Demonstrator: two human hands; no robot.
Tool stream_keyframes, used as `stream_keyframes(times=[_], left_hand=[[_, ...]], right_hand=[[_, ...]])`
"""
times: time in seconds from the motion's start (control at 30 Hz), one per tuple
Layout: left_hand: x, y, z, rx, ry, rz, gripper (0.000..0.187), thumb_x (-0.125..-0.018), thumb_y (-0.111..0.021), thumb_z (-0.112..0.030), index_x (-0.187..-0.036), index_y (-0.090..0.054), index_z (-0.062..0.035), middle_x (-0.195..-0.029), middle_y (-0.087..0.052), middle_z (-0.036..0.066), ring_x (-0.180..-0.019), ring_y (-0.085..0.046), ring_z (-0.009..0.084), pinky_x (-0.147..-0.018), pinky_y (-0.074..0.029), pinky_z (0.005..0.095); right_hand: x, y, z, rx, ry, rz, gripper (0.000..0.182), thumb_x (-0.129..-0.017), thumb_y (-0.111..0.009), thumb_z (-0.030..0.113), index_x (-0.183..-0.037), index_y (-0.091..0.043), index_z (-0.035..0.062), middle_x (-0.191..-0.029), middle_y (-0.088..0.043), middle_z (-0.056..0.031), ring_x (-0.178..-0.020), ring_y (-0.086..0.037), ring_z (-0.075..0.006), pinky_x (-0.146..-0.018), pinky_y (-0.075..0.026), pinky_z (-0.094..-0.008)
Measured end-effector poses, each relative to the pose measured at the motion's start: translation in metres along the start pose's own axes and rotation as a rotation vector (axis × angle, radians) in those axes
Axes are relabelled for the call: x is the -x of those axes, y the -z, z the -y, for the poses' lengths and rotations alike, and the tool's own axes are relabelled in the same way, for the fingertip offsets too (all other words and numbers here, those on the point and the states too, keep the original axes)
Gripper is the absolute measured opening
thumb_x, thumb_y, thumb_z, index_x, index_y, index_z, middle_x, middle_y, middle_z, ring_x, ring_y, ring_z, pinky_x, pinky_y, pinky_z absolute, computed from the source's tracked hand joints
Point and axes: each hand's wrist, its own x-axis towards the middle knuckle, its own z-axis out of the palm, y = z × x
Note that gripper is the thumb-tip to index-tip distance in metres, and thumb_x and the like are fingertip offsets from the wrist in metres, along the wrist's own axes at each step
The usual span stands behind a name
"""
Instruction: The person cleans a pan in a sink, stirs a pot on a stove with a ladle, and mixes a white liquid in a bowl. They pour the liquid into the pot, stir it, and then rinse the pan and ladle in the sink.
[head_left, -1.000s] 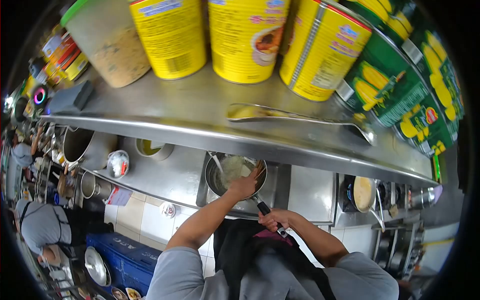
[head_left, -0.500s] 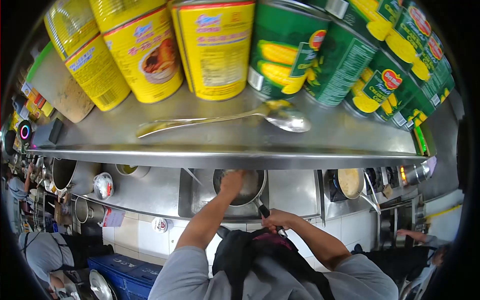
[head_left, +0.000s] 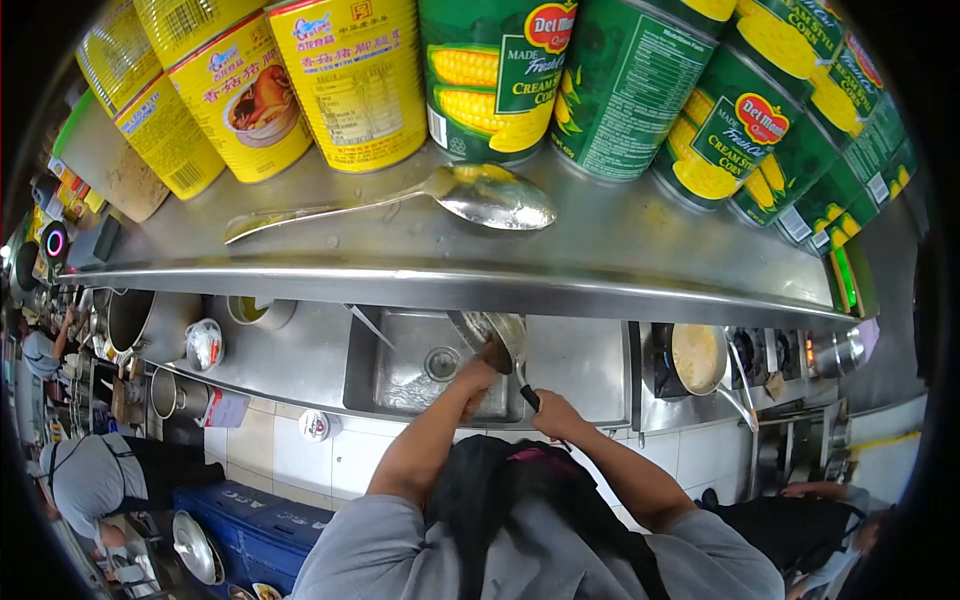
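A frying pan [head_left: 513,332] is tilted steeply over the right part of the steel sink [head_left: 385,385]. My right hand [head_left: 556,415] is wrapped around its black handle [head_left: 529,397]. Against the pan's lower side is my left hand [head_left: 482,376], with its fingers bent and partly hidden in shadow; whatever they may hold is not visible. The sink drain [head_left: 442,363] shows to the left of the pan, and the basin floor looks wet. A thin pale rod [head_left: 372,328] slants over the sink's left side.
A steel shelf [head_left: 400,265] crosses above the sink, bearing yellow cans [head_left: 350,100], green corn cans [head_left: 495,90] and a large spoon [head_left: 490,197]. Right, another pan [head_left: 697,357] with pale contents sits on the stove. Pots [head_left: 175,320] stand left. Other people [head_left: 95,480] are at both sides.
The pan has gone from lying nearly flat in the sink to tilted up, uncovering the drain. My left hand has moved from inside the pan to its lower side. The whole view has shifted.
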Motion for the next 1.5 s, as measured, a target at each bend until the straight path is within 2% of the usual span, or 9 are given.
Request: stream_keyframes(times=[0.1,0.23,0.33,0.7,0.77,0.93,1.1,1.17,1.5], left_hand=[[0.018,-0.007,-0.027,0.557,-0.084,0.114,0.061,-0.093,-0.049,-0.023,-0.152,-0.036,-0.0147,-0.131,-0.058,0.028,-0.117,-0.059,0.0436,-0.1,-0.047,0.0468],[-0.001,-0.03,0.028,0.167,-0.327,-0.156,0.059,-0.094,-0.049,-0.024,-0.151,-0.036,-0.0177,-0.122,-0.063,0.028,-0.111,-0.062,0.0456,-0.095,-0.049,0.0508],[-0.005,0.016,0.033,0.041,-0.011,-0.321,0.058,-0.096,-0.047,-0.027,-0.152,-0.034,-0.0209,-0.116,-0.065,0.027,-0.107,-0.062,0.0466,-0.092,-0.049,0.0542],[0.032,0.048,-0.034,-0.363,-0.074,-0.053,0.058,-0.096,-0.051,-0.03,-0.152,-0.035,-0.0304,-0.109,-0.07,0.019,-0.102,-0.068,0.0366,-0.085,-0.054,0.0499],[0.041,0.028,-0.054,-0.55,-0.418,0.224,0.05,-0.1,-0.043,-0.034,-0.15,-0.036,-0.0336,-0.108,-0.07,0.021,-0.096,-0.069,0.0392,-0.081,-0.054,0.0509],[-0.008,0.047,-0.054,-0.623,-0.186,-0.037,0.029,-0.099,-0.046,-0.035,-0.12,-0.057,-0.0183,-0.098,-0.071,0.02,-0.091,-0.07,0.0387,-0.075,-0.055,0.0503],[0.035,0.04,-0.082,-0.771,-0.471,0.121,0.035,-0.099,-0.047,-0.042,-0.126,-0.054,-0.0222,-0.095,-0.072,0.015,-0.086,-0.071,0.0369,-0.07,-0.056,0.0499],[0.03,0.019,-0.073,-0.81,-0.439,0.061,0.041,-0.095,-0.05,-0.018,-0.134,-0.05,-0.0296,-0.097,-0.07,0.016,-0.087,-0.07,0.0377,-0.072,-0.055,0.0502],[0.033,0.001,-0.1,-0.94,-0.233,0.065,0.046,-0.097,-0.049,-0.025,-0.143,-0.046,-0.0302,-0.101,-0.072,0.017,-0.091,-0.071,0.0348,-0.073,-0.057,0.0486]], right_hand=[[-0.018,0.006,-0.034,0.354,0.537,-0.301,0.012,-0.078,-0.051,0.004,-0.088,-0.049,-0.0018,-0.064,-0.055,-0.0165,-0.045,-0.06,-0.0281,-0.042,-0.05,-0.0396],[0.009,0.047,0.016,0.094,0.047,0.114,0.014,-0.082,-0.059,0.006,-0.091,-0.049,-0.0002,-0.06,-0.052,-0.0105,-0.045,-0.058,-0.0209,-0.04,-0.049,-0.0365],[0.011,0.036,0.009,-0.314,-0.022,0.292,0.018,-0.085,-0.063,0.006,-0.094,-0.048,0.0016,-0.058,-0.049,-0.0037,-0.043,-0.051,-0.0133,-0.038,-0.047,-0.0325],[0.04,0.028,-0.048,-0.688,-0.142,0.378,0.024,-0.088,-0.067,0.008,-0.091,-0.044,0.0107,-0.056,-0.044,0.0022,-0.042,-0.042,-0.0095,-0.039,-0.04,-0.0289],[0.043,0.033,-0.062,-0.744,-0.152,0.394,0.024,-0.088,-0.067,0.009,-0.09,-0.044,0.0116,-0.056,-0.043,0.0028,-0.041,-0.042,-0.0089,-0.038,-0.039,-0.0284],[0.054,0.034,-0.107,-0.743,-0.068,0.442,0.024,-0.09,-0.068,0.015,-0.091,-0.045,0.0115,-0.055,-0.042,0.0022,-0.042,-0.042,-0.0093,-0.039,-0.039,-0.0277],[0.047,0.038,-0.124,-0.814,-0.04,0.418,0.026,-0.091,-0.071,0.025,-0.093,-0.049,0.0115,-0.056,-0.045,0.002,-0.044,-0.045,-0.0091,-0.041,-0.038,-0.0281],[0.049,0.037,-0.139,-0.575,-0.107,0.234,0.031,-0.089,-0.073,0.031,-0.087,-0.05,0.0095,-0.06,-0.049,0.0006,-0.045,-0.048,-0.0114,-0.042,-0.04,-0.0285],[0.035,0.035,-0.185,-0.016,0.143,-0.214,0.051,-0.081,-0.074,0.049,-0.081,-0.063,-0.0007,-0.066,-0.062,-0.0169,-0.066,-0.063,-0.0305,-0.066,-0.048,-0.0432]])
